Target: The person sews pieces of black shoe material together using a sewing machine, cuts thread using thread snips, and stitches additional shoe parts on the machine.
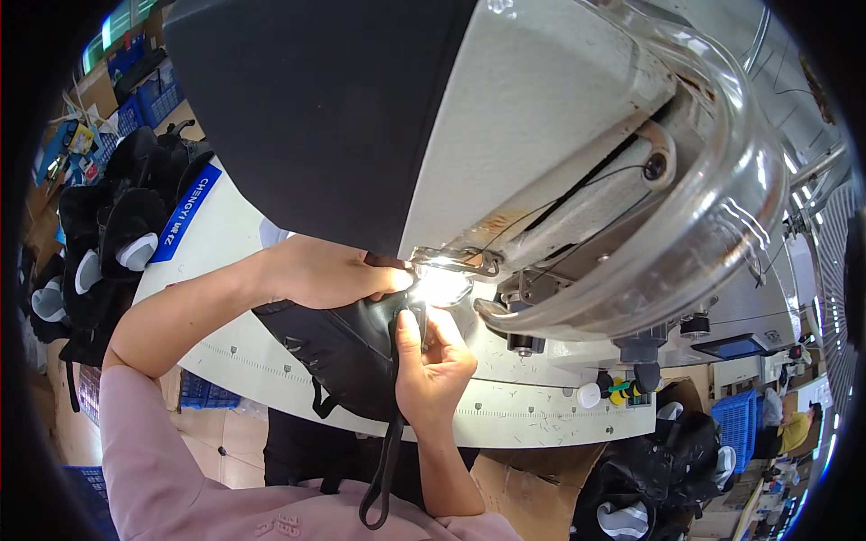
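Note:
A black bag [356, 338] with a smooth panel and a thin hanging strap [390, 469] lies across the white table. Under the head of a sewing machine [532, 135], its upper edge meets a very bright lamp glow, which washes out the needle area. My left hand [334, 273] comes in from the left, its fingers closed at the bag's edge beside the glow. Just below, my right hand [433, 374] pinches the bag's edge between thumb and fingers. The exact spot where the fingertips grip is partly lost in the glare.
A clear curved guard [722, 234] arches over the machine's right side. Black bags with white rolls pile up at the left [126, 216] and lower right [640, 469]. Measuring marks and thread scraps dot the curved table edge [559, 419]. A person in yellow [796, 431] is far right.

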Demonstrator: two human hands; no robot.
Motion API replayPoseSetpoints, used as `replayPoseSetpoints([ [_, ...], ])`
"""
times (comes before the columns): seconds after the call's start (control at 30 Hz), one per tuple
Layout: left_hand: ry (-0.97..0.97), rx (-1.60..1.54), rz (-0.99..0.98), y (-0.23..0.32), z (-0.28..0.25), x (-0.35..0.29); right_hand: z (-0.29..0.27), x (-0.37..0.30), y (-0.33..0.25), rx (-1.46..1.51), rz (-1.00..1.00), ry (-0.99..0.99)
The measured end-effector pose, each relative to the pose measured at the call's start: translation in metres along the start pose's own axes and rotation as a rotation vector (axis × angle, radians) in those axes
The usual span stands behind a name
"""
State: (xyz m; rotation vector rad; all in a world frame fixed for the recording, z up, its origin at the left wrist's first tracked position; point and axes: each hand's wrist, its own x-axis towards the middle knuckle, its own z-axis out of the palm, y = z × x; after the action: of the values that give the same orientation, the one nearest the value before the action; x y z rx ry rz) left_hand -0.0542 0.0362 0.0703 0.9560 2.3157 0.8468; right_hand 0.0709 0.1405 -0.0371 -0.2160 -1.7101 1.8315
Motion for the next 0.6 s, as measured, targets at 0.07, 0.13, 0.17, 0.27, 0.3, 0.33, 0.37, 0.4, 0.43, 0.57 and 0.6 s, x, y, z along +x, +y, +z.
replayPoseSetpoints([
  [0.07,0.003,-0.034,-0.018,0.000,0.005,-0.002,-0.001,0.000,0.002,0.072,-0.009,0.003],
  [0.13,0.105,-0.086,0.004,-0.004,0.012,-0.002,-0.005,-0.001,0.003,0.048,-0.004,-0.017],
  [0.17,0.107,-0.082,0.003,-0.005,0.012,-0.002,-0.006,-0.001,0.003,0.018,0.001,-0.038],
  [0.27,0.073,-0.104,-0.093,-0.002,0.011,-0.002,-0.003,-0.002,0.003,0.046,-0.010,-0.006],
  [0.3,0.042,-0.083,-0.060,-0.002,0.008,-0.002,-0.002,-0.001,0.002,0.043,-0.011,-0.007],
  [0.33,0.011,-0.064,-0.027,-0.001,0.005,-0.002,0.000,-0.002,0.000,0.038,-0.013,-0.004],
  [0.37,0.013,-0.069,-0.025,0.002,0.001,-0.003,0.001,-0.002,-0.002,0.032,-0.014,-0.001],
  [0.4,-0.021,-0.079,-0.032,0.007,-0.005,-0.006,0.003,-0.002,-0.001,0.027,-0.015,-0.005],
  [0.43,-0.055,-0.090,-0.039,0.009,-0.008,-0.006,0.004,-0.001,-0.001,0.009,-0.028,0.007],
  [0.57,-0.075,-0.041,-0.124,-0.003,-0.003,0.002,0.003,-0.004,0.000,-0.058,-0.010,-0.003],
  [0.6,-0.075,-0.060,-0.087,-0.004,-0.002,0.002,0.003,-0.006,0.001,-0.060,0.014,0.001],
])
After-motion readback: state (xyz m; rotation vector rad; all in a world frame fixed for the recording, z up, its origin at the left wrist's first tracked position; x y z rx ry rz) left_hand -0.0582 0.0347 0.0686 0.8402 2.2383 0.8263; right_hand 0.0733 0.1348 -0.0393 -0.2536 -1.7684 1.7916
